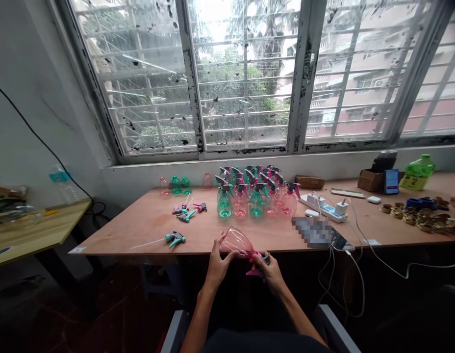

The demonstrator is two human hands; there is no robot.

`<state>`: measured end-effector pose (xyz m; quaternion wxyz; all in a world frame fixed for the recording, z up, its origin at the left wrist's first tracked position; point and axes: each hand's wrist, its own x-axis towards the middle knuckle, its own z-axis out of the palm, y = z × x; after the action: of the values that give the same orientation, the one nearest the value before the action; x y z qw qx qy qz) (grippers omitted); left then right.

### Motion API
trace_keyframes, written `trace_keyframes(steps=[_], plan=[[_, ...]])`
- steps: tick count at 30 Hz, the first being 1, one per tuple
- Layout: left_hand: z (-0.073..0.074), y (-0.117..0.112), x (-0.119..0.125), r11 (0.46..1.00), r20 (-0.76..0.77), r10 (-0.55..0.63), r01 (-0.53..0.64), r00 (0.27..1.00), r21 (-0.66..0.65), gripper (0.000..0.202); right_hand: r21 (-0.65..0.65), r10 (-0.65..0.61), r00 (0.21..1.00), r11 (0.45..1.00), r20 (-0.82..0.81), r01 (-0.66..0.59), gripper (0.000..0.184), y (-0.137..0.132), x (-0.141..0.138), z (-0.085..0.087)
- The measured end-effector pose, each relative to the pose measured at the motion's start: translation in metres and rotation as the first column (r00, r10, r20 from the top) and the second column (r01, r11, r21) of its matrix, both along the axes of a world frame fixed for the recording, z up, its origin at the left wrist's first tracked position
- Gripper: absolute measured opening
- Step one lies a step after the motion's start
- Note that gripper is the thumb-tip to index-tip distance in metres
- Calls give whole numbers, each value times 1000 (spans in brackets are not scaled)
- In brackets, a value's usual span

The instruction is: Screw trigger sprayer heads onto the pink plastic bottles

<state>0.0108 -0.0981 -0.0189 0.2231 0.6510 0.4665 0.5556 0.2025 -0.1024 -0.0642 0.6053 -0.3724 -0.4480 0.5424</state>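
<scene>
A clear pink spray bottle lies tilted in front of the table's near edge, held in both hands. My left hand is closed round the bottle's body. My right hand is closed round the pink trigger head at the bottle's neck. Behind them on the wooden table stands a cluster of finished pink and green spray bottles with trigger heads on.
A loose teal trigger head with its tube lies left of my hands; more trigger heads and headless bottles sit further back. To the right are a power strip, cables, a phone, boxes and tape rolls. A side table stands left.
</scene>
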Motion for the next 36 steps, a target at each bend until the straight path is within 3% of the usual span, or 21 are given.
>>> trace_keyframes(steps=[9,15,26,31,36], plan=[[1,-2,-7,999,-11,-38,38,999,7,58,-15,-61,997,998,-46,61,56,-1,-4,2],[2,-7,5,998,22,-38,39,999,-52,78,21,-95,994,995,-63,96,54,-2,-4,7],[-9,-12,19,999,57,18,-15,998,-43,63,60,-100,995,993,-9,100,51,1,15,3],[-5,-9,27,999,49,48,-48,998,4,61,83,-97,995,992,14,95,51,6,21,10],[8,-9,23,999,34,50,-49,998,-20,63,104,-65,997,993,45,60,47,9,26,26]])
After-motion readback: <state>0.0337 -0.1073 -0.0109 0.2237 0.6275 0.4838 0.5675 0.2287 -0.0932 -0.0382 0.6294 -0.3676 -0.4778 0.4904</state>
